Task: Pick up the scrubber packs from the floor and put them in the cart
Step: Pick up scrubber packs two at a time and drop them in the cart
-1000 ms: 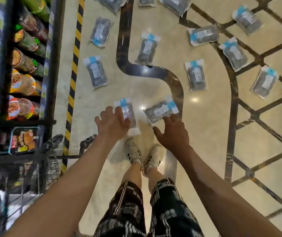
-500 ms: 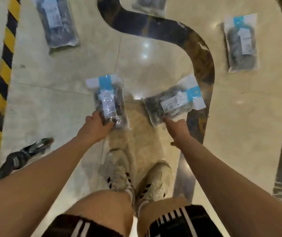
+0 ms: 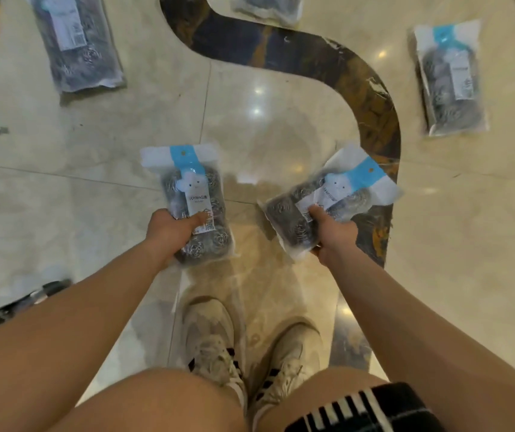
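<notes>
Both bare arms reach straight down and forward above the pale shoes. The left hand (image 3: pixel 170 227) grips a clear plastic pack of steel-wool scrubbers with a blue-and-white header (image 3: pixel 195 202), thumb pressed across its white label; the label's print is too blurred to read reliably. The right hand (image 3: pixel 334 233) pinches a second matching scrubber pack (image 3: pixel 321 199), tilted to the right, thumb on its label. More packs (image 3: pixel 451 79) lie on the glossy beige marble floor (image 3: pixel 100 145).
</notes>
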A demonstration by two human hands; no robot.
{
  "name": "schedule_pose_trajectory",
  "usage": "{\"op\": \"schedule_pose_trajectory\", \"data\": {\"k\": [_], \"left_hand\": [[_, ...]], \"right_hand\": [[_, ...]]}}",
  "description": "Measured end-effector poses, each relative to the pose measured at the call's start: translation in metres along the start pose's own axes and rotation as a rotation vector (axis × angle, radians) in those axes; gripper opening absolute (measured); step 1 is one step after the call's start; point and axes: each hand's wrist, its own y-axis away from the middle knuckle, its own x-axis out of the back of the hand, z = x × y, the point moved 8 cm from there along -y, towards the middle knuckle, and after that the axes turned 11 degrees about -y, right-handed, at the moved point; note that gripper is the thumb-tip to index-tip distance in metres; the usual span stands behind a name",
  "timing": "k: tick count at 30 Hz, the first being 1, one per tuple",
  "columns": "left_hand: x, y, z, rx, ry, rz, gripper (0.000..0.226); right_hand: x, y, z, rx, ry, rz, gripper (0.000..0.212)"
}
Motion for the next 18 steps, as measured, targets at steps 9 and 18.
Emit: {"op": "schedule_pose_trajectory", "data": {"k": [9,18], "left_hand": [[0.065,0.16,0.056,-0.176,0.056,-0.051,0.044],[0.187,0.387,0.128,-0.234,0.198,-0.142,0.021]], "right_hand": [[0.055,0.154,-0.067,0.22,0.306,-0.119,0.065],[0.111,0.406,-0.183,0.382,0.434,-0.308,0.055]]}}
